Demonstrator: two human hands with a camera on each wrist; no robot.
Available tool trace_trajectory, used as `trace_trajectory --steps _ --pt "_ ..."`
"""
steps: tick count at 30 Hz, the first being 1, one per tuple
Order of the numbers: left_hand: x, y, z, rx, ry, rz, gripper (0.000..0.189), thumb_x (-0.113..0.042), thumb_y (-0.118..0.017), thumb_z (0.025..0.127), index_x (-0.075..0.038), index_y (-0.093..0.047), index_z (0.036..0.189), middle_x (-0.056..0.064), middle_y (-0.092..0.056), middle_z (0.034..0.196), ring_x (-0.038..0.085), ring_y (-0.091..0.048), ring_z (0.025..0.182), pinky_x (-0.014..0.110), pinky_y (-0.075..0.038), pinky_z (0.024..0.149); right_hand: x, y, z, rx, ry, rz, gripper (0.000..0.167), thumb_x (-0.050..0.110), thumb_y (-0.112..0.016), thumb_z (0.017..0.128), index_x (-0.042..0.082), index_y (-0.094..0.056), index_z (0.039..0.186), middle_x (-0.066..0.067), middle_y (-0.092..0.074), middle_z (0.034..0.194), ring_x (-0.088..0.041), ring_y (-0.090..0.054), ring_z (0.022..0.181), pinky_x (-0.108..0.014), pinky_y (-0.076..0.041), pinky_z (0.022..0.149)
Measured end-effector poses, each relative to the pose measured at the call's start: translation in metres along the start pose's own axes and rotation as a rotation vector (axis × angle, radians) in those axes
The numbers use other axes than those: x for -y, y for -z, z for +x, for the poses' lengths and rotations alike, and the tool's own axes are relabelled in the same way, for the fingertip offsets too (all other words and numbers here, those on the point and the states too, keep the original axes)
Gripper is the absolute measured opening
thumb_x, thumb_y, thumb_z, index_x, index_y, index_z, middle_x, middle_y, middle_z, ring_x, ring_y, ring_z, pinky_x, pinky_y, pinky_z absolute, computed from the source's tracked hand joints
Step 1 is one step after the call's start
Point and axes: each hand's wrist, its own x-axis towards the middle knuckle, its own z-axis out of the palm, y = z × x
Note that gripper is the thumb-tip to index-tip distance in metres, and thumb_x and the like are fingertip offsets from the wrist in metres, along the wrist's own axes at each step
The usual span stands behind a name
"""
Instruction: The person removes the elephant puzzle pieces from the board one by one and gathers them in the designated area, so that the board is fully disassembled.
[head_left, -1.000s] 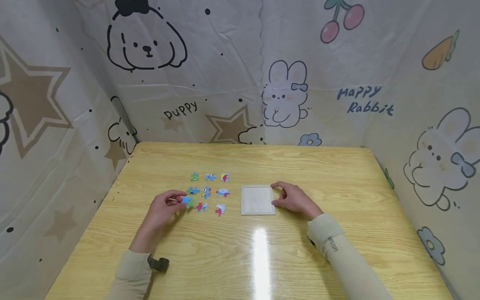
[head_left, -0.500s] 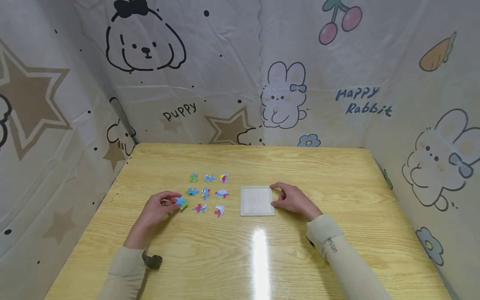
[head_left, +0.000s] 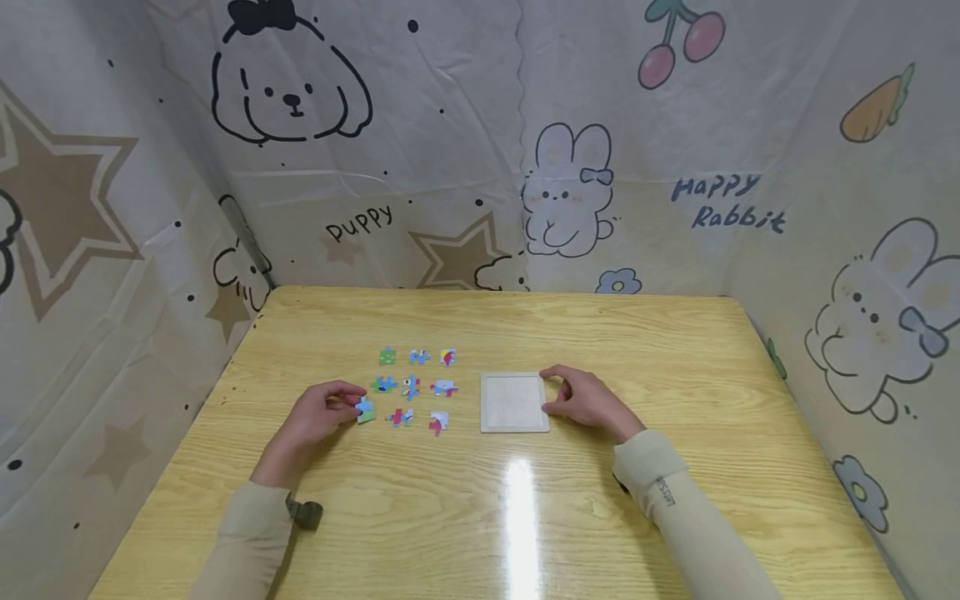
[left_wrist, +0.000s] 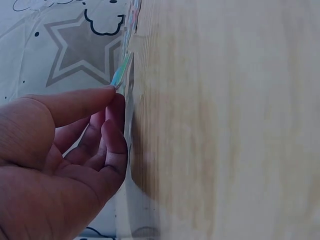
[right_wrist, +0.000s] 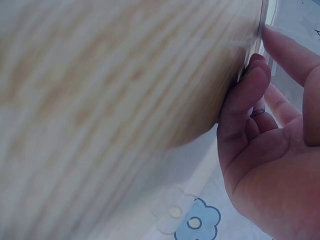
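My left hand [head_left: 321, 414] pinches a blue-and-green jigsaw piece [head_left: 365, 409] between thumb and fingertips, close over the table and just left of the laid-out pieces. Seen from the left wrist, the piece [left_wrist: 121, 70] is nearly edge-on past the fingertips. Several other jigsaw pieces [head_left: 412, 387] lie apart in rough rows, in blue, green, red and white. To their right, a square, pale puzzle tray [head_left: 514, 403] lies flat, no pieces in it. My right hand [head_left: 587, 400] holds the tray's right edge, with index finger near the far corner and thumb lower along the side.
The wooden table [head_left: 420, 517] has a bright glare strip in front of the tray. A printed cloth curtain [head_left: 465, 167] encloses its back and both sides. A dark strap device [head_left: 305, 514] sits at my left cuff.
The left hand has drawn the blue-and-green piece left, away from the others, then turned it and moved slightly back right. The right hand stays at the tray's edge.
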Motion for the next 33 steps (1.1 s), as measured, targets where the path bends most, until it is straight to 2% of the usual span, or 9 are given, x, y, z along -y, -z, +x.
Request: trace_trajectory --steps 7,13,20,27,33 --pt "0.002 0.002 0.007 0.031 -0.041 0.018 0.025 0.001 -0.070 0.095 0.003 -0.071 0.120 0.019 -0.072 0.109 0.020 -0.068 0.094 0.021 -0.054 0.079 0.000 0.000 -0.001 0.000 0.001 -0.004 0.058 0.017 -0.078 0.094 0.011 -0.056 0.147 -0.004 -0.059 0.081 -0.017 -0.051 0.071 -0.031 -0.043 0.066" --pt "0.002 0.002 0.012 0.054 -0.085 0.059 0.023 0.001 -0.069 0.097 0.002 -0.071 0.119 0.018 -0.072 0.110 0.024 -0.069 0.097 0.023 -0.055 0.082 0.001 0.001 -0.001 -0.002 0.006 -0.006 0.058 0.018 -0.078 0.094 0.010 -0.056 0.147 -0.004 -0.059 0.082 -0.017 -0.052 0.071 -0.031 -0.043 0.067" --pt "0.004 0.003 0.016 0.086 -0.099 0.084 0.023 0.001 -0.067 0.098 0.002 -0.071 0.121 0.017 -0.071 0.110 0.025 -0.068 0.098 0.028 -0.056 0.084 0.000 -0.001 0.000 -0.001 0.002 -0.008 0.058 0.019 -0.078 0.094 0.011 -0.056 0.146 -0.004 -0.059 0.082 -0.017 -0.051 0.071 -0.031 -0.043 0.067" --pt "0.006 0.006 0.018 0.124 -0.141 0.102 0.023 0.002 -0.067 0.097 0.001 -0.071 0.120 0.015 -0.070 0.108 0.023 -0.067 0.097 0.023 -0.055 0.082 0.001 0.000 -0.001 -0.004 -0.010 -0.008 0.057 0.019 -0.078 0.094 0.012 -0.056 0.146 -0.005 -0.059 0.082 -0.018 -0.051 0.072 -0.031 -0.042 0.067" --pt "0.006 0.009 0.020 0.138 -0.166 0.120 0.021 0.003 -0.067 0.097 0.000 -0.072 0.118 0.014 -0.071 0.106 0.022 -0.064 0.095 0.025 -0.053 0.081 0.001 0.000 -0.001 -0.004 -0.008 -0.009 0.057 0.018 -0.078 0.094 0.011 -0.056 0.146 -0.005 -0.059 0.083 -0.018 -0.051 0.072 -0.031 -0.042 0.067"
